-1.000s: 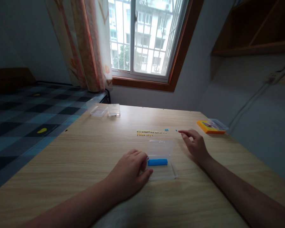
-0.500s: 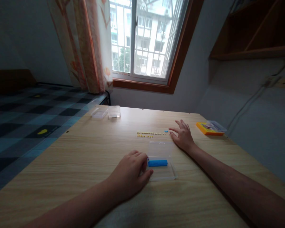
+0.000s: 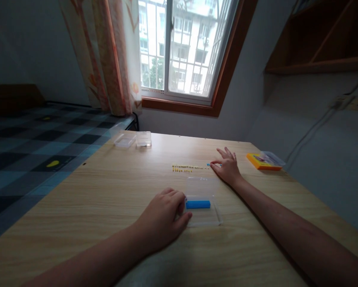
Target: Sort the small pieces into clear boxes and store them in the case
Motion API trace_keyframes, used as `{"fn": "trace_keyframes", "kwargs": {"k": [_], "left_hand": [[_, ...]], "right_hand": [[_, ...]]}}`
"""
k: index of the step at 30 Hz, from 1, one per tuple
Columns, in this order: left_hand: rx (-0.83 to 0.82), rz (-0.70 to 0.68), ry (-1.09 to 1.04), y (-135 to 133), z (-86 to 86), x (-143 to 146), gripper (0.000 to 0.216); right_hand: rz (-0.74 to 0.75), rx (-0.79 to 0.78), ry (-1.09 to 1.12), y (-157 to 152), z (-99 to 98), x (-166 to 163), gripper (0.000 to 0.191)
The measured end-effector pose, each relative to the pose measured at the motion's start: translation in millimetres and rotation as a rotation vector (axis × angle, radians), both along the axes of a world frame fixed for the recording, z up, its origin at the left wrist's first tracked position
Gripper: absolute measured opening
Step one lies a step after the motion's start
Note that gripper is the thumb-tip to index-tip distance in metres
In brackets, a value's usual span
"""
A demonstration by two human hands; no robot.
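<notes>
My left hand [image 3: 163, 217] rests curled against the left side of a clear plastic box [image 3: 203, 201], thumb along its edge. Inside the box lies a row of small blue pieces [image 3: 198, 204]. My right hand [image 3: 227, 166] lies farther back on the wooden table [image 3: 107, 199], fingers spread and flat, its index fingertip touching tiny blue pieces [image 3: 208, 164]. A line of small yellow pieces [image 3: 186, 167] stretches to the left of those.
Two clear containers [image 3: 132, 139] stand at the table's far left corner. An orange box with a clear lid [image 3: 265, 160] sits at the far right. A bed with a checked cover [image 3: 32, 151] is on the left, a window behind.
My right hand moved left from the lone blue piece toward the small blue pieces and opened flat on the table. My left hand stayed at the box.
</notes>
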State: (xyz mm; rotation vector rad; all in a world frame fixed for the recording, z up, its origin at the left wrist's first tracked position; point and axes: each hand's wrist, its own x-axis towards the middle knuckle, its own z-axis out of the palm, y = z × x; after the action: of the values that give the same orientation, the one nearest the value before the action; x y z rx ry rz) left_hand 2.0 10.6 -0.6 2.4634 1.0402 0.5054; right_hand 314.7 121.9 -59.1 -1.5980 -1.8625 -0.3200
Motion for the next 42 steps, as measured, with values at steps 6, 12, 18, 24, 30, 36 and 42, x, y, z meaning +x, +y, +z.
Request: {"fn": "trace_keyframes", "kwargs": {"k": [6,12,18,24,30,36,42], "left_hand": [[0.010,0.005,0.001,-0.2,0.5,-0.3,0.017],[-0.002,0.003,-0.003,-0.7,-0.2,-0.7,0.018],[-0.018,0.011,-0.004,-0.8,1.2,-0.1,0.018],[-0.018,-0.002,-0.014,0.0,0.2,1.0,0.017],[-0.025,-0.009,-0.024,-0.6,-0.5,-0.1,0.018],[-0.028,-0.007,-0.008,-0.3,0.5,0.4,0.018],[-0.019,-0.011,-0.020,-0.4,-1.0,-0.2,0.019]], "right_hand": [[0.033,0.138,0.104,-25.3,11.8,-6.6,0.015],[0.098,0.235,0.348,-83.6,19.8,-6.8,0.020],[0.460,0.039,0.438,-125.5,51.1,-17.9,0.007],[0.760,-0.236,0.184,-141.1,65.0,-45.8,0.012],[0.651,-0.459,0.108,-141.6,57.6,-51.7,0.016],[0.584,-0.539,0.001,-139.4,55.2,-56.6,0.014],[0.603,-0.535,-0.012,-140.6,60.7,-55.4,0.018]]}}
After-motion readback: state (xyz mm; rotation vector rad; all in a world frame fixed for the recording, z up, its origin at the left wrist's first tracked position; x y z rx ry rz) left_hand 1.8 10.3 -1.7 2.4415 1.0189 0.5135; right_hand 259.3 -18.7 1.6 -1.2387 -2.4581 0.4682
